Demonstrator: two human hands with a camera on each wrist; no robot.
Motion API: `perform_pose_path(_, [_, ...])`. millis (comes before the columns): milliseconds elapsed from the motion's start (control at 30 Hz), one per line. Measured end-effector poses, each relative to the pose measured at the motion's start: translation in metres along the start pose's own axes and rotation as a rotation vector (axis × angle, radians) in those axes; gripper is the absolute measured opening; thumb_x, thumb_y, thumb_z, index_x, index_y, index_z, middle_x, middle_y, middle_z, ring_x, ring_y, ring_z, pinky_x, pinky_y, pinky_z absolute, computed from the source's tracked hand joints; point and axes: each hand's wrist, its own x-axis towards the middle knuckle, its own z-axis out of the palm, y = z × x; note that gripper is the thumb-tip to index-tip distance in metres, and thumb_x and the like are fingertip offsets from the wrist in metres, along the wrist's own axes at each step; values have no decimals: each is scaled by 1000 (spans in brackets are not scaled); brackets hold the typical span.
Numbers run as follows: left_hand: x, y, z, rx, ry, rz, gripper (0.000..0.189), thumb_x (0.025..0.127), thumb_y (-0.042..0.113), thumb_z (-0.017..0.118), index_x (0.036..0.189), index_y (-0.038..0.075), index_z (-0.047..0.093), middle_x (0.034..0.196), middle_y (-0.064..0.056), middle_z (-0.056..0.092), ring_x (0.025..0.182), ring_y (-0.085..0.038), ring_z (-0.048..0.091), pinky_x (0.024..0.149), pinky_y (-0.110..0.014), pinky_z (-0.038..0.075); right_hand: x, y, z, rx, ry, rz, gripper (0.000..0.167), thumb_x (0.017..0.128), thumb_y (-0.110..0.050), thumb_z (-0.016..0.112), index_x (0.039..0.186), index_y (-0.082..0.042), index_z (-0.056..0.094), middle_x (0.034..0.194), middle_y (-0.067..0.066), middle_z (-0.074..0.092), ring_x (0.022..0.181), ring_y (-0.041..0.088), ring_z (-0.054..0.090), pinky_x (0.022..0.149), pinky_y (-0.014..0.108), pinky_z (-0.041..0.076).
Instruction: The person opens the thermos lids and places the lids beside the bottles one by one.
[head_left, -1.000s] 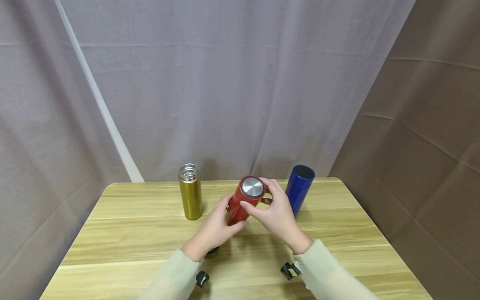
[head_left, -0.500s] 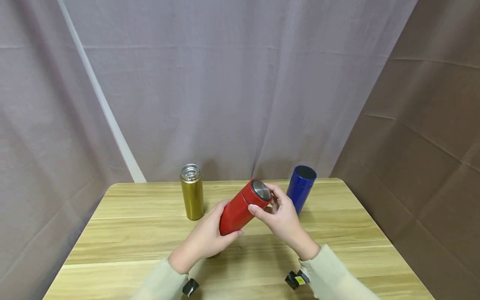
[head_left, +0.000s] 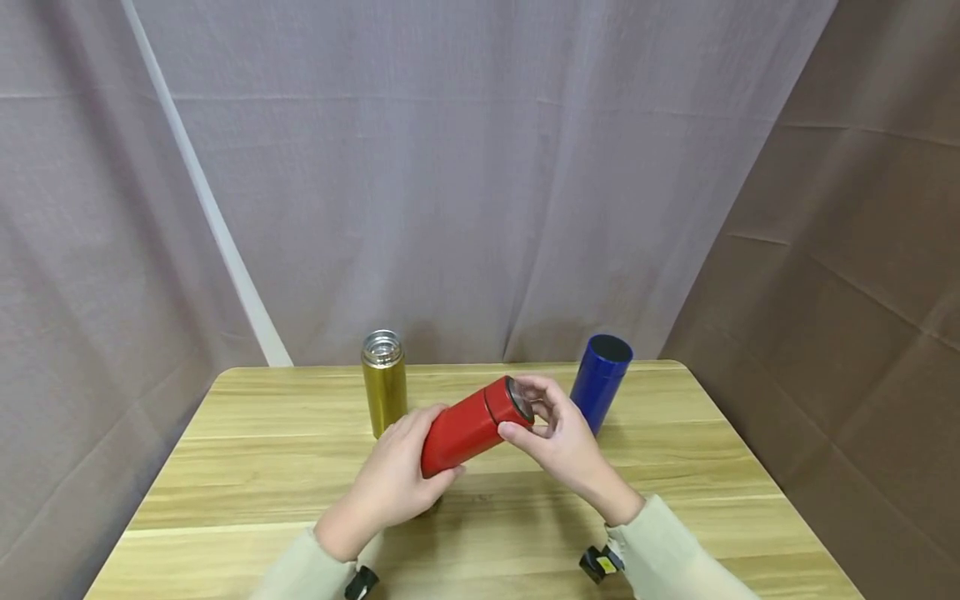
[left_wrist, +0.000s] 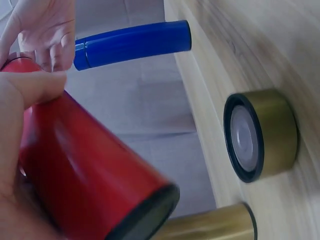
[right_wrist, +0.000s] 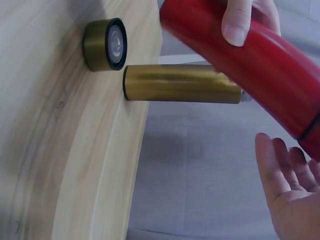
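Observation:
A red vacuum flask (head_left: 462, 432) is held tilted above the table, its lid (head_left: 507, 400) pointing up to the right. My left hand (head_left: 393, 467) grips its body, thumb along the near side. At the lid end, my right hand (head_left: 558, 437) has thumb and index finger about the lid; its other fingers hang loosely curled in the left wrist view. A gold vacuum flask (head_left: 386, 387) without its lid stands upright behind my left hand. Upside down on the table lies a gold lid (left_wrist: 270, 135), almost hidden by my left hand in the head view.
Behind my right hand a blue vacuum flask (head_left: 600, 379) stands upright with its lid on. The wooden table (head_left: 247, 467) has grey curtains (head_left: 450, 208) behind it. Black wrist devices (head_left: 597, 563) sit under both wrists.
The red flask has tipped from nearly upright to a slant, lid end to the right. My left hand has moved left and down with its base; the right hand stays near the lid.

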Motion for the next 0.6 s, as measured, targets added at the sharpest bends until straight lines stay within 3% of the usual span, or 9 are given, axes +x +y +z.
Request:
perform_pose_path(167, [-2, -4, -4, 172, 51, 36, 74, 69, 31, 82, 133, 13, 50, 114, -1, 59, 99, -20, 56, 88, -39, 43, 0, 4, 1, -58, 24, 62, 45, 92, -15, 66, 131, -4, 48, 112, 19, 58, 94, 28, 63, 72, 40, 58])
perform_pose_path(333, [-4, -5, -5, 324, 74, 78, 76, 64, 25, 84, 132, 12, 51, 116, -7, 57, 102, -28, 56, 91, -42, 40, 1, 6, 4, -135, 40, 219, 45, 95, -33, 62, 130, -7, 51, 107, 16, 61, 85, 24, 64, 65, 39, 58])
perform_pose_path(433, [-5, -5, -4, 353, 78, 86, 77, 63, 23, 84, 131, 12, 51, 116, -7, 56, 103, -29, 55, 93, -42, 39, 1, 5, 7, -177, 21, 267, 46, 94, -38, 61, 127, -7, 54, 101, 14, 62, 81, 24, 64, 60, 34, 57])
perform_pose_path(600, [-6, -7, -4, 330, 85, 82, 77, 62, 22, 85, 131, 12, 51, 117, -7, 56, 105, -29, 55, 95, -42, 39, 0, 6, 8, -172, -24, 264, 43, 95, -32, 62, 125, -2, 54, 98, 13, 62, 76, 24, 64, 58, 33, 57])
